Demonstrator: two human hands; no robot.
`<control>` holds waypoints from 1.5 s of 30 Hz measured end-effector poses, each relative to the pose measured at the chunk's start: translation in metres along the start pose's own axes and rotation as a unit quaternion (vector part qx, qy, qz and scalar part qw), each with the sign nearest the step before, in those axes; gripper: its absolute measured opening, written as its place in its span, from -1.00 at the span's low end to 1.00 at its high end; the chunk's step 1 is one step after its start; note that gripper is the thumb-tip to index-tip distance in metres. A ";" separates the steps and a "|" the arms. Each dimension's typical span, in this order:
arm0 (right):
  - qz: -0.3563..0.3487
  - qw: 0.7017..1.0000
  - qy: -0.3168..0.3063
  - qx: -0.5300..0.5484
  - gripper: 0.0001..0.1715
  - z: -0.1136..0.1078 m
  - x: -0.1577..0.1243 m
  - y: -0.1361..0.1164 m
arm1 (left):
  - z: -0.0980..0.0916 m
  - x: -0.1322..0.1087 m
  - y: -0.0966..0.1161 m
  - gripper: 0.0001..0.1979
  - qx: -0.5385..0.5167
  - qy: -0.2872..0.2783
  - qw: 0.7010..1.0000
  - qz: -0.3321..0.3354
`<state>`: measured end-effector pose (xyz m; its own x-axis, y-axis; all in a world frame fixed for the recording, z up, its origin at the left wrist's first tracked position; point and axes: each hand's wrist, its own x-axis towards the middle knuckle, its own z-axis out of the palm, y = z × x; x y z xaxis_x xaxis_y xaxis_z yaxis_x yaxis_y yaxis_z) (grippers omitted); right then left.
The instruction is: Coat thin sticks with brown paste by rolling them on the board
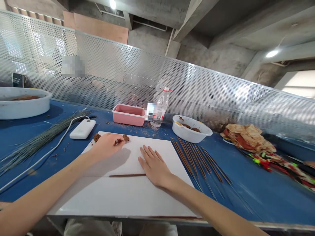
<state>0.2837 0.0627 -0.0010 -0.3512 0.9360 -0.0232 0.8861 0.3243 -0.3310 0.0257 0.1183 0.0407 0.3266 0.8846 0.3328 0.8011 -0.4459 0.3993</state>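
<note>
My left hand (pixel 107 145) is over the far part of a white board (pixel 123 196), its fingertips pinching a small piece of brown paste (pixel 118 142). Two more brown lumps lie close by, one (pixel 96 137) behind the hand and one (pixel 126 138) just past the fingertips. My right hand (pixel 154 165) rests flat on the board, fingers apart and holding nothing. Beside its heel lies a thin stick coated in brown paste (pixel 128 175). Several similar coated sticks (pixel 197 160) lie fanned out on the blue table, right of the board.
A bundle of thin grey-green sticks (pixel 41 141) and a white power bank (pixel 82 128) with its cable lie left of the board. Behind stand a pink tray (pixel 129 114), a plastic bottle (pixel 159 108), and a white bowl (pixel 190 128) holding brown lumps. A large white basin (pixel 22 102), a tan-and-red crumpled heap (pixel 248 137), and a perforated metal screen (pixel 147 78) surround the table.
</note>
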 end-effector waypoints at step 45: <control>-0.057 0.961 0.152 0.223 -0.69 -0.052 0.070 0.042 | -0.001 0.004 0.003 -0.61 0.008 -0.005 0.999 -0.036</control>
<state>0.3117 0.1494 0.0324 -0.2737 0.9164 0.2920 0.6049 0.4000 -0.6885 0.0285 0.1210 0.0443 0.2731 0.9156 0.2950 0.8306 -0.3791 0.4079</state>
